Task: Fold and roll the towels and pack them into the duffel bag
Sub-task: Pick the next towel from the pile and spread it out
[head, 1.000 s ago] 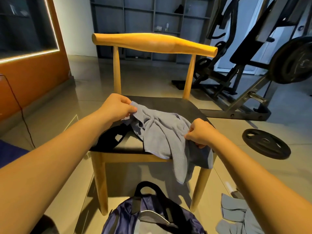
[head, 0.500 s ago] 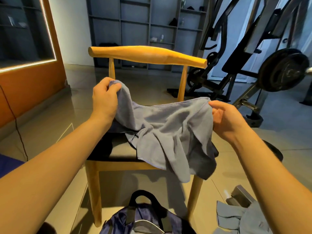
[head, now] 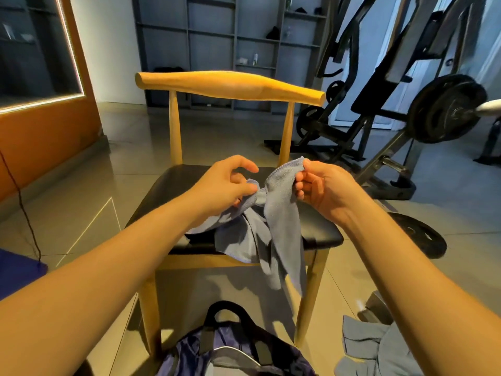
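A gym room with a glossy tiled floor [head: 130,147] is seen, and a wooden chair [head: 230,84] with a black seat [head: 168,191] stands in the middle of it. A grey-blue towel [head: 282,213] is held just above the seat. Its upper part is bunched between the two hands. The rest hangs down, part of it resting on the seat and a long tail draped past the seat's front edge.

A gathered fold of the cloth is pinched by the left hand [head: 225,185] between thumb and lower fingers, while the index finger is lifted clear and curled. The hemmed top edge is gripped by the right hand [head: 322,188], with the thumb on top and the fingers curled beneath. The hands are close together, with only the bunched cloth between them.

On the floor in front of the chair, an open dark blue duffel bag [head: 189,356] is seen at the bottom edge, its black handle arched upward. A second towel [head: 366,346] lies crumpled on the floor to the right of the bag. A loose weight plate [head: 423,237] lies flat beside the chair's right side. Behind it a weight machine [head: 379,90] is placed, and grey shelving [head: 211,36] lines the far wall.
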### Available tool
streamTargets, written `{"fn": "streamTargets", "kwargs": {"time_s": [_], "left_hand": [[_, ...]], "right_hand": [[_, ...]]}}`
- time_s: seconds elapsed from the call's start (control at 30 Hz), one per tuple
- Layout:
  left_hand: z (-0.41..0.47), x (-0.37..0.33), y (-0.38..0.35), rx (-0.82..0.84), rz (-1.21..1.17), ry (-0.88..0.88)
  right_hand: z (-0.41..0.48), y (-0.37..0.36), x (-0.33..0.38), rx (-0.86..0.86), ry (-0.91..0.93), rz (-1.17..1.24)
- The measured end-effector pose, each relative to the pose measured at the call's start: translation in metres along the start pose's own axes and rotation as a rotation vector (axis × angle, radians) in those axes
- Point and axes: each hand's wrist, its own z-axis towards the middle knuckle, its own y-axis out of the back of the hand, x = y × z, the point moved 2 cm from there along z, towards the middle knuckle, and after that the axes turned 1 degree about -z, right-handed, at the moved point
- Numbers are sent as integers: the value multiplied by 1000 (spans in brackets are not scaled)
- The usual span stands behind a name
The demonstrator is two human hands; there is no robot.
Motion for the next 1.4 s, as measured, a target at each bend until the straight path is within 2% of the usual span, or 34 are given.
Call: {"fn": "streamTargets", "kwargs": {"time_s": [0.3,0.47,0.63,1.0,1.07,1.13,1.2,1.23,1.3,1.4], "left_hand": [[8,12,-13,116,15,65],[9,15,-15,150,-66,141],[10,17,-13,166,-56,142],[8,26,-20,74,54,-6],[9,23,-19,68,57,-3],[10,20,-17,70,49,23],[9,18,-14,88,50,38],[9,17,-13,103,53,38],[8,15,-11,124,60,33],[7,13,-8,136,61,24]], "right_hand": [[1,-6,-5,197,-51,-14],[7,-3,-9,62,-76,-40],[11,1,-15,-14,-112,-62],[9,-3,-16,-5,-125,-51],[10,0,-19,-80,-128,-131],[9,5,-21,-203,-92,-379],[8,5,-23,-280,37,-645],[7,2,-22,-273,117,-699],[4,-7,-16,-132,219,-688],[3,-20,-15,108,196,-665]]}}
